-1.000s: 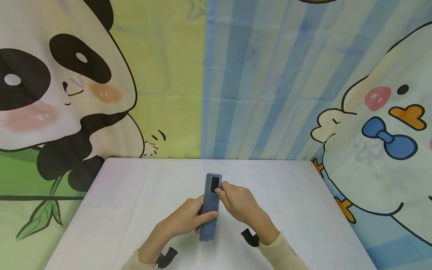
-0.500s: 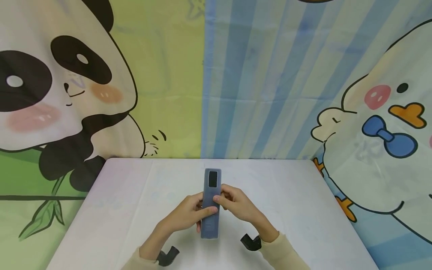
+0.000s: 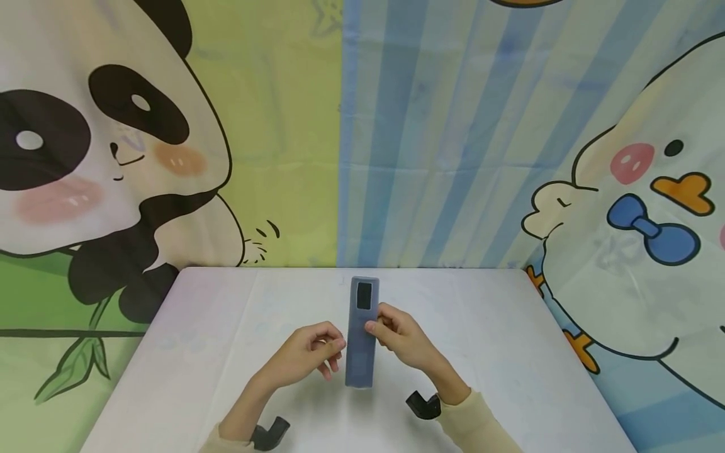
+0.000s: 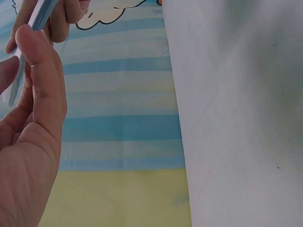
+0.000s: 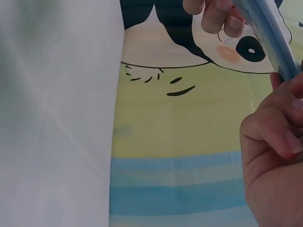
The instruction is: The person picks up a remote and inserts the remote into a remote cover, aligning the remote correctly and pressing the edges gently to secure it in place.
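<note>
A long, slim blue-grey box [image 3: 360, 358] with a dark rectangular window near its top stands almost upright above the table, facing the head camera. My right hand [image 3: 409, 340] pinches it by the right edge, thumb on the front and curled fingers behind. Just off the left edge is my left hand [image 3: 306, 353], its fingers loosely bent and holding nothing. From the left wrist the box [image 4: 42, 13] shows narrow and edge-on beyond the left fingers. The right wrist view has the box [image 5: 270, 28] slanting at upper right, its lower part hidden by the right fingers.
A white table [image 3: 226, 377] spreads beneath both hands. Behind it hangs a printed cloth [image 3: 453, 126] with a panda, stripes and a white bird, close along the table's back edge. Black curved pieces [image 3: 425, 406] sit at both wrists.
My left hand has let go of the box and drawn back to the left. The right hand's grip has shifted lower on the box, which now stands slightly higher and further right.
</note>
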{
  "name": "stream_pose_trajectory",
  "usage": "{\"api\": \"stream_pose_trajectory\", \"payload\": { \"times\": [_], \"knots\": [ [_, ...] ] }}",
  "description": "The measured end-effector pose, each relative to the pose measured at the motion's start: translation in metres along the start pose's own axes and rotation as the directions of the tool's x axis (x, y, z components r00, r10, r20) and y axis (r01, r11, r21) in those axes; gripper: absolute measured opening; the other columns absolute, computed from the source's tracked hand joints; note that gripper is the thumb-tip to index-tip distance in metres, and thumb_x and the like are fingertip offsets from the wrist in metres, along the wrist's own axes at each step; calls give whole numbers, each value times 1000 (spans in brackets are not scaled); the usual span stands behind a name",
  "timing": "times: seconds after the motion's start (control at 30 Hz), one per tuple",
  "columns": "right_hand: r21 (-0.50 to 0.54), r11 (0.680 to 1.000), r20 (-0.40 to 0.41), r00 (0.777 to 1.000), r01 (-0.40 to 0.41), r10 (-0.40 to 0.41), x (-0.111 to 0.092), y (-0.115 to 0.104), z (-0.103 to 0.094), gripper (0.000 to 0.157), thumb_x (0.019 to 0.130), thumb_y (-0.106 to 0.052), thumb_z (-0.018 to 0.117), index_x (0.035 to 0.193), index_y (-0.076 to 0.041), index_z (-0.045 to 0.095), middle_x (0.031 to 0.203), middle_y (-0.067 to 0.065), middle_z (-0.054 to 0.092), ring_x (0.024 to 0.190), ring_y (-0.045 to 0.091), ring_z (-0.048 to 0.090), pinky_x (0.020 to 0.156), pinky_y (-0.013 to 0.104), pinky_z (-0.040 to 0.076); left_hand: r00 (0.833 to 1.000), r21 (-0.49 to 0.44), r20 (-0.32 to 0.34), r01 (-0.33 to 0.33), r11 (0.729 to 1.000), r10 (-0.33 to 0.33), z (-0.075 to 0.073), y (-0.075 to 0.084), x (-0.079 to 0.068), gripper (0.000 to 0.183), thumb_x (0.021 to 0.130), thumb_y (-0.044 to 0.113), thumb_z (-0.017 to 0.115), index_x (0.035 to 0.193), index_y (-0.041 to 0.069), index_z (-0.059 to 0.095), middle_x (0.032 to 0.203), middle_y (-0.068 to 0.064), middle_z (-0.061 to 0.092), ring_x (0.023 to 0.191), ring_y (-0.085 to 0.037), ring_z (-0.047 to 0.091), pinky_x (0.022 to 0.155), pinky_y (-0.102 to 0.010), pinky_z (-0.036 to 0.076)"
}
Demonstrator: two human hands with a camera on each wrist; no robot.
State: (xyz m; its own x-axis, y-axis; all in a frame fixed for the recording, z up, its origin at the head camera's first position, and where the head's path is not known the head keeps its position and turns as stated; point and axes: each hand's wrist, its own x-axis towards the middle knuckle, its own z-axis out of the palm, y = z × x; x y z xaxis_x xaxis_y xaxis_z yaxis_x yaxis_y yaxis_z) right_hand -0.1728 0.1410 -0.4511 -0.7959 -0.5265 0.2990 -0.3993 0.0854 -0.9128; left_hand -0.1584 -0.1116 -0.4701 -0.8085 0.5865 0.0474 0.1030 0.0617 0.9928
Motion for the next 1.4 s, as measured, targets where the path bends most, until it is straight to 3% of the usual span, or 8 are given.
{"api": "stream_pose_trajectory", "payload": {
  "times": [0.2,0.43,0.6,0.7,0.93,1.1,1.23,1.4],
  "knots": [
    [-36,999,-41,999,16,-17,0,2,-2,6,101,-6,59,106,-3,60,74,-1,49,61,10,45,54,26,40,999,-54,21,31,998,-30,2,0,1,37,104,31,56,94,-3,67,81,-19,68,67,-29,70,61,-44,59],
    [-67,997,-54,998,24,-28,-1,1,-2,22,99,1,59,121,-3,60,85,10,60,70,13,52,63,26,47,997,-151,-11,71,986,-73,6,4,6,44,105,36,54,107,-6,67,94,-24,71,78,-32,73,68,-43,59],
    [-80,996,-52,998,40,-44,-2,1,-1,30,98,6,59,128,1,58,102,15,68,81,28,64,73,34,55,994,-211,-35,90,973,-100,6,5,9,46,107,36,50,113,-6,66,101,-30,69,82,-33,73,72,-43,59],
    [-110,991,-46,996,74,-80,-2,2,-2,32,97,6,60,128,0,58,105,13,69,82,29,66,71,35,56,994,-226,-44,84,971,-96,7,6,10,47,108,35,47,114,-8,65,101,-28,69,83,-33,73,73,-44,59],
    [-183,968,-39,982,175,-185,-2,8,-3,30,96,1,65,124,-9,62,100,6,67,70,11,58,54,27,49,990,-285,-76,91,954,-117,9,7,15,50,107,36,48,116,-12,62,102,-27,70,85,-32,73,75,-43,58],
    [-310,933,-49,976,185,-210,-3,10,-3,35,92,1,71,123,-12,64,96,-1,61,65,11,48,53,27,44,986,-359,-93,94,929,-136,9,6,17,48,107,33,49,119,-11,61,103,-24,70,85,-29,73,77,-42,58],
    [-380,905,-54,972,192,-229,-3,5,-2,38,87,9,71,121,-7,65,91,0,59,66,12,45,54,34,43,988,-393,-87,85,915,-129,8,5,18,49,106,33,52,121,-13,59,103,-24,70,84,-28,73,76,-41,58],
    [-381,887,-28,956,261,-293,-3,-14,0,37,85,15,69,118,2,62,89,5,57,64,14,47,53,36,45,992,-415,-57,76,907,-109,7,5,18,50,107,33,50,126,-13,56,102,-24,69,84,-27,73,77,-42,58]
  ]
}}
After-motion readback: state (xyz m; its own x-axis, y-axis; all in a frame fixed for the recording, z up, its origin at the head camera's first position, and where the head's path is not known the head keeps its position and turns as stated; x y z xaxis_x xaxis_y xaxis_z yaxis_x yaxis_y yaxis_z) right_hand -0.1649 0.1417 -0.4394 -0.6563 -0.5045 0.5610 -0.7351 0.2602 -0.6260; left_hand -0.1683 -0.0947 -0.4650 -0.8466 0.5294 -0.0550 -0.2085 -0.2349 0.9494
